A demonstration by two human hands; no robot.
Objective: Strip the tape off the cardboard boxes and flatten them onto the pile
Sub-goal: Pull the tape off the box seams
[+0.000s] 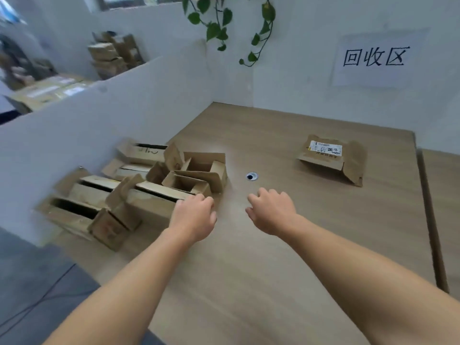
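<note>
Several open cardboard boxes (139, 185) stand crowded along the left side of the wooden table (273, 257), against a white partition. One flattened box (331, 159) with a white shipping label lies alone at the far right. My left hand (195, 215) hovers at the near right corner of the box cluster, fingers loosely curled, holding nothing. My right hand (271, 210) hangs over bare table beside it, fingers loosely curled and empty. Whether the left fingertips touch the nearest box is unclear.
A round cable hole (252, 176) sits in the table just beyond my hands. A paper sign (375, 57) hangs on the back wall and a trailing plant (224, 28) drops from above. More boxes (114, 54) are stacked behind the partition at left.
</note>
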